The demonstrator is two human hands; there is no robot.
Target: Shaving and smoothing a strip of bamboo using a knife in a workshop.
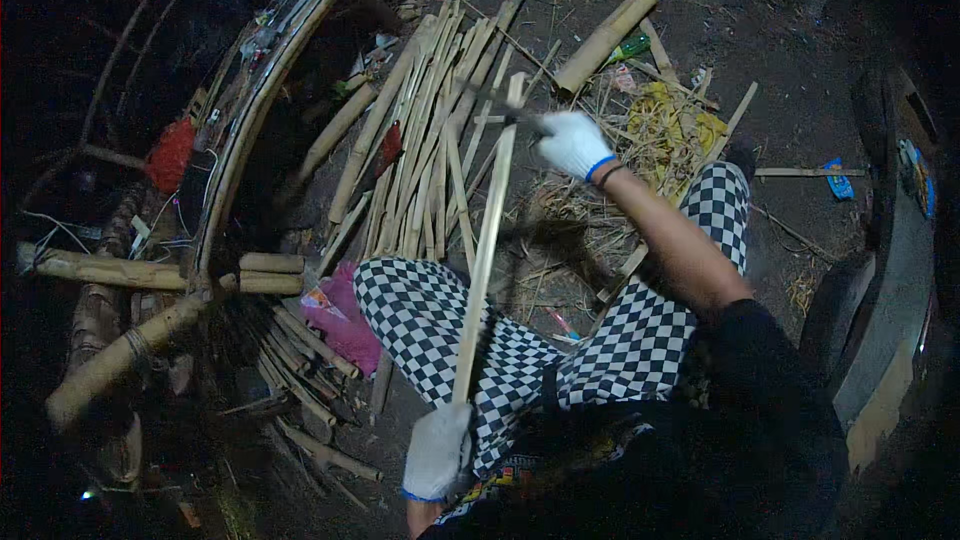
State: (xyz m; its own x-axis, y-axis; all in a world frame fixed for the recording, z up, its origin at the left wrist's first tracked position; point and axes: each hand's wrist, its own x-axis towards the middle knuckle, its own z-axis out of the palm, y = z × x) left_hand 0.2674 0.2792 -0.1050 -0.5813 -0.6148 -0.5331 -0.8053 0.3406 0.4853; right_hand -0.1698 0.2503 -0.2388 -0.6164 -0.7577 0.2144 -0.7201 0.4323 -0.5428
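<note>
Left hand: in white glove with blue edge (pixel 437 452), low in the view, closed around the lower end of a long pale bamboo strip (pixel 486 240).
Right hand: also in white glove with blue edge (pixel 574 143), higher and further to the right, closed on the handle of a dark knife (pixel 525 118).
Place of the bamboo strip: in front of the body, rising from the left hand, across the left leg of the checkered trousers (pixel 415 305), up to the knife.
Knife blade: pointing to the left, crossing near the upper end of the strip; somewhat blurred, so cannot tell if really touching or only above.
Pile of strips (pixel 425 140): on the ground, left of the held strip, many pieces lying lengthwise, almost parallel.
Thick bamboo pole (pixel 608 40): beyond the right hand, lying at a slant, with a green bottle (pixel 628 48) just beside.
Shavings and yellow bag (pixel 665 115): on the ground, to the right of the right hand, mixed together.
Pink bag (pixel 342 315): next to the left knee, near a bundle of thin sticks (pixel 300 365).
Blue wrapper (pixel 838 180): on the dark ground at far right.
</note>
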